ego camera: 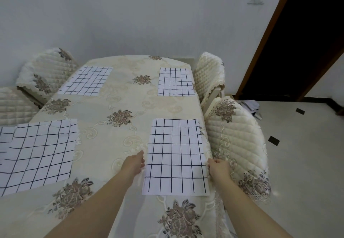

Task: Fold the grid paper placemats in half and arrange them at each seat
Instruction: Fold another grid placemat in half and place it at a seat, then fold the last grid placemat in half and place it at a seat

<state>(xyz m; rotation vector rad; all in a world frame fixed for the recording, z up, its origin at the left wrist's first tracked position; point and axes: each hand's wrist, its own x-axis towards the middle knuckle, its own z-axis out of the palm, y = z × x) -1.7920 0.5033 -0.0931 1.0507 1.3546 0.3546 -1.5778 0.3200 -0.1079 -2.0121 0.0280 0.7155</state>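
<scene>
Reaching over the table (115, 92) from its near end, a person has both hands at the near-right placemat (176, 156). It lies flat on the table's right side, with its long edges running toward the table's far end. The left hand (135, 163) rests on the table's cloth, its fingers straight and close together, their tips touching the mat's left edge. The right hand (218, 169) sits at the mat's right edge, by the table's right rim, its fingers curled and its thumb nipping the paper's border.

Three more grid mats lie on the table: the near-left placemat (39, 154) at its left side, and the far-left placemat (85, 80) and far-right placemat (176, 82) toward its far end. A further grid sheet (5, 135) pokes out from under the near-left one at the table's left rim. A quilted chair (236, 144) stands tucked against the table's right side, and a dark doorway (307, 33) opens beyond the table's far right corner.
</scene>
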